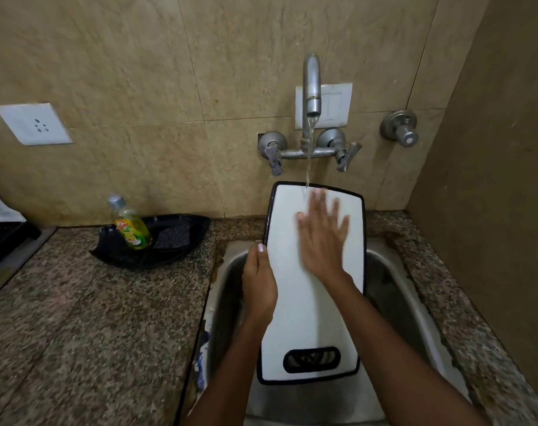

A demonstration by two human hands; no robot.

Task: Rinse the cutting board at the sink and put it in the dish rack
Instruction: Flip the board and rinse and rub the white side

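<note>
A white cutting board (pixel 304 318) with a black rim and a handle slot at its near end is held lengthwise over the steel sink (pixel 393 290). Water runs from the tap (pixel 311 87) onto the board's far end. My left hand (pixel 259 281) grips the board's left edge, thumb on top. My right hand (pixel 323 238) lies flat on the board's upper surface with fingers spread, slightly blurred, just below the stream. No dish rack is in view.
A black tray (pixel 184 229) on the granite counter (pixel 92 318) left of the sink holds a green dish-soap bottle (pixel 131 224) and a scrub pad (pixel 172 236). Tap handles (pixel 347 156) stick out from the tiled wall. A wall stands close on the right.
</note>
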